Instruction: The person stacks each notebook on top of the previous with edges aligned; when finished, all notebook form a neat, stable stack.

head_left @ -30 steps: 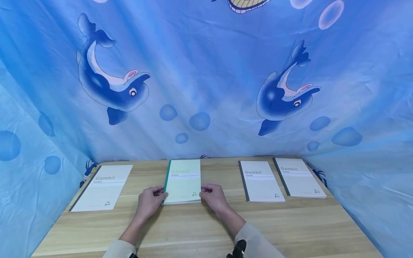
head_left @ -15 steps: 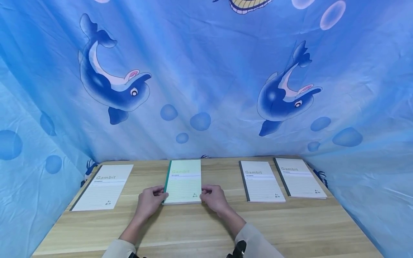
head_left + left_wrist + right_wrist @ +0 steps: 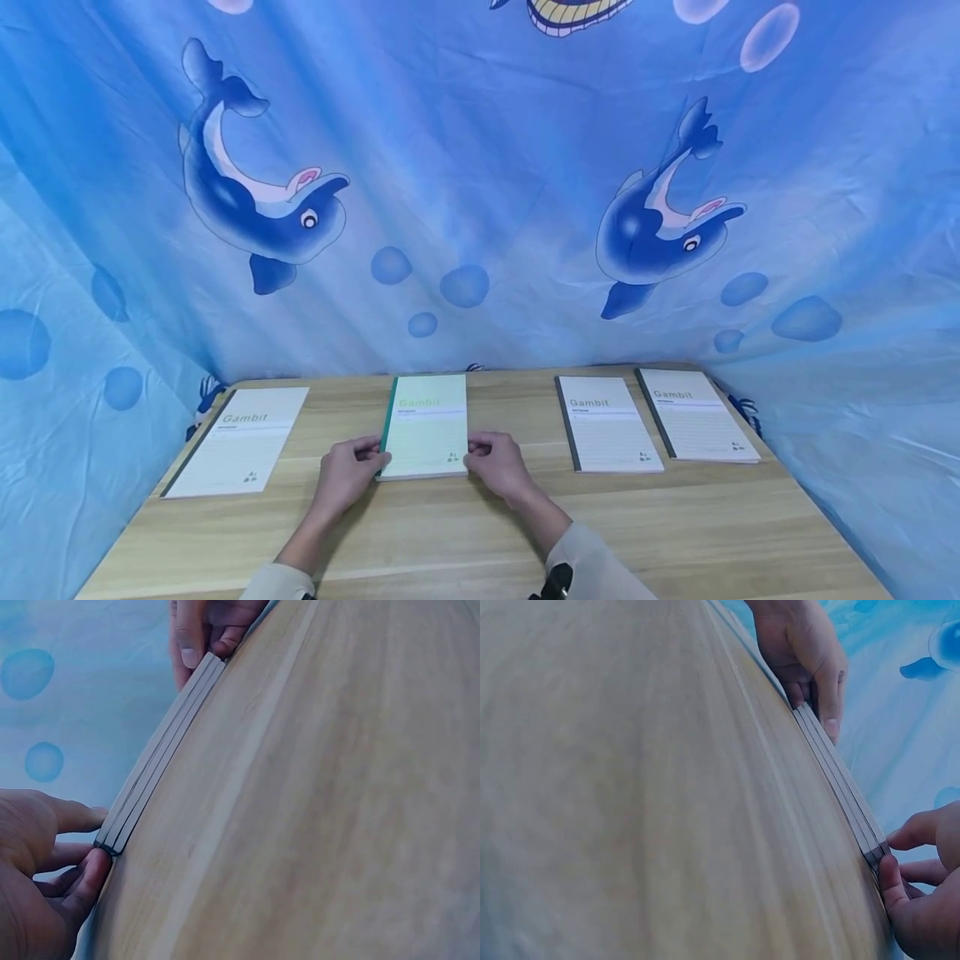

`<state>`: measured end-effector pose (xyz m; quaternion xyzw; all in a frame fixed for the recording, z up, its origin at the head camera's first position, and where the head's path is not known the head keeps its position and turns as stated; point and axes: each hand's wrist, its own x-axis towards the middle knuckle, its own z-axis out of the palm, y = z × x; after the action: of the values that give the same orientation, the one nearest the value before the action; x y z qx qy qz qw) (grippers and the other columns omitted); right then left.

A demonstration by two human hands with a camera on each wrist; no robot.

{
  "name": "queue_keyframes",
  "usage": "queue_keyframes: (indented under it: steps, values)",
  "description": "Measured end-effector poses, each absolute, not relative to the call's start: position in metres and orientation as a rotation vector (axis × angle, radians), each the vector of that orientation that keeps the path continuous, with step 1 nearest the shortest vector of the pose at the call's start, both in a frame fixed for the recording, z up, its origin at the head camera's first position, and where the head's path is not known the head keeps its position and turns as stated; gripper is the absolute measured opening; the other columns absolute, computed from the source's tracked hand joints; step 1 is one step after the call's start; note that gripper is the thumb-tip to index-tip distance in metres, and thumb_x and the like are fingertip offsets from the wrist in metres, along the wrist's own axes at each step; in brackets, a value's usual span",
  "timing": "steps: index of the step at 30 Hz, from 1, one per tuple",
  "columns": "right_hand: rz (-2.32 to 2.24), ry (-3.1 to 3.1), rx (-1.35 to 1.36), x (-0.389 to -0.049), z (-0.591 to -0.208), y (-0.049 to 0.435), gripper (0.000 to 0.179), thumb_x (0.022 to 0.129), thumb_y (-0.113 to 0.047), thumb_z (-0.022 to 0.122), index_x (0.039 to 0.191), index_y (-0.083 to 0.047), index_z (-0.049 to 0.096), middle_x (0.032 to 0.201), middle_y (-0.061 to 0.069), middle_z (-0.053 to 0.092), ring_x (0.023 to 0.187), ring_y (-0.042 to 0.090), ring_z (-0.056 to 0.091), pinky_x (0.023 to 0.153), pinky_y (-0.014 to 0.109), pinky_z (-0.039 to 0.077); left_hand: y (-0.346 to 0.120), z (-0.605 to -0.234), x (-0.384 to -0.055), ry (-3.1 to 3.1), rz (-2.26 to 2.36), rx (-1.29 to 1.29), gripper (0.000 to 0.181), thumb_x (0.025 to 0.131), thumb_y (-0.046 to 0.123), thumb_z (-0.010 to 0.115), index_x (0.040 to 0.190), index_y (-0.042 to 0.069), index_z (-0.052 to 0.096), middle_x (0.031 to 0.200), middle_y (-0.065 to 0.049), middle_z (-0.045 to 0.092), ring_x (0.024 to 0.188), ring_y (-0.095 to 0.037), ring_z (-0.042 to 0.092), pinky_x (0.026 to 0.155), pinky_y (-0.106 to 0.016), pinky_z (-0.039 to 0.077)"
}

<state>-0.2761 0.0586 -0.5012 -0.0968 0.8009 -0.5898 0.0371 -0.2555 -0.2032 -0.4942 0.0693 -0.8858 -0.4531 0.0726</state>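
Note:
A stack of notebooks [image 3: 423, 429], the top one pale green with a green spine, lies near the table's far edge. In the head view my left hand [image 3: 348, 473] holds its spine side by the near corner. My right hand [image 3: 498, 467] holds the opposite side at the same height. The left wrist view shows layered page edges of the stack [image 3: 161, 754], with the left hand [image 3: 37, 874] at one corner and the right at the other. From the right wrist, the stack [image 3: 840, 780] lies flat between the right hand [image 3: 930, 881] and the left. The undersides of the fingers are partly hidden.
A white notebook [image 3: 243, 442] with a dark spine lies at the left of the wooden table [image 3: 420, 542]. Two more white spots are taken by a notebook [image 3: 609, 425] and a notebook pile [image 3: 697, 415] at the right. A blue dolphin-print curtain [image 3: 480, 167] hangs behind.
The near edges of the stacked notebooks, slightly uneven with a green strip showing a second ago, now line up more closely. Both hands stay at the sides, barely moved.

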Motion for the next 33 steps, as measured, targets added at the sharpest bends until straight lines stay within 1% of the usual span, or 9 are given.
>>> queue_keyframes:
  steps: [4,8,15,26,29,33]
  values:
    - [-1.779,2.46,-0.334,-0.2759,-0.5009,0.0612,0.042,0.085,0.001,0.071,0.127,0.008,0.068,0.102,0.013,0.068,0.089,0.016,0.062,0.07,0.017,0.055,-0.2035,-0.4963,-0.2566,-2.662,-1.357,0.209,0.042,0.09,0.016,0.076,0.126,-0.004,0.07,0.104,-0.011,0.077,0.093,-0.017,0.07,0.071,-0.015,0.054]
    - [-1.762,2.448,-0.344,-0.2767,-0.5012,0.0626,0.043,0.085,0.001,0.071,0.127,0.008,0.067,0.102,0.013,0.068,0.09,0.016,0.062,0.072,0.017,0.055,-0.2038,-0.497,-0.2563,-2.662,-1.367,0.194,0.042,0.09,0.015,0.076,0.126,-0.005,0.07,0.104,-0.013,0.077,0.093,-0.019,0.069,0.072,-0.017,0.056]
    - [-1.777,2.403,-0.33,-0.2781,-0.4985,0.0639,0.044,0.085,0.0,0.072,0.128,0.008,0.066,0.103,0.013,0.067,0.09,0.016,0.06,0.07,0.016,0.054,-0.2034,-0.4955,-0.2576,-2.661,-1.409,0.215,0.043,0.091,0.016,0.076,0.128,-0.004,0.069,0.107,-0.013,0.076,0.097,-0.02,0.069,0.073,-0.017,0.055]
    - [-1.814,2.365,-0.335,-0.2771,-0.4998,0.0611,0.043,0.085,0.002,0.07,0.127,0.008,0.067,0.107,0.016,0.068,0.091,0.017,0.06,0.069,0.015,0.053,-0.2075,-0.4937,-0.2522,-2.672,-1.403,0.202,0.042,0.093,0.016,0.074,0.128,-0.006,0.068,0.11,-0.014,0.075,0.101,-0.022,0.069,0.074,-0.018,0.054]
    - [-1.807,2.374,-0.333,-0.2782,-0.5002,0.0614,0.042,0.085,0.001,0.07,0.127,0.008,0.067,0.106,0.015,0.069,0.091,0.017,0.06,0.068,0.015,0.053,-0.2073,-0.4939,-0.2528,-2.668,-1.406,0.202,0.042,0.093,0.017,0.074,0.128,-0.005,0.068,0.111,-0.014,0.075,0.102,-0.022,0.069,0.077,-0.021,0.057]
    - [-1.795,2.382,-0.318,-0.2795,-0.5008,0.0636,0.042,0.086,-0.001,0.069,0.127,0.006,0.068,0.106,0.013,0.071,0.091,0.016,0.061,0.068,0.017,0.053,-0.207,-0.4952,-0.2533,-2.676,-1.417,0.204,0.042,0.094,0.018,0.073,0.129,-0.005,0.068,0.113,-0.014,0.075,0.105,-0.024,0.071,0.083,-0.029,0.061]
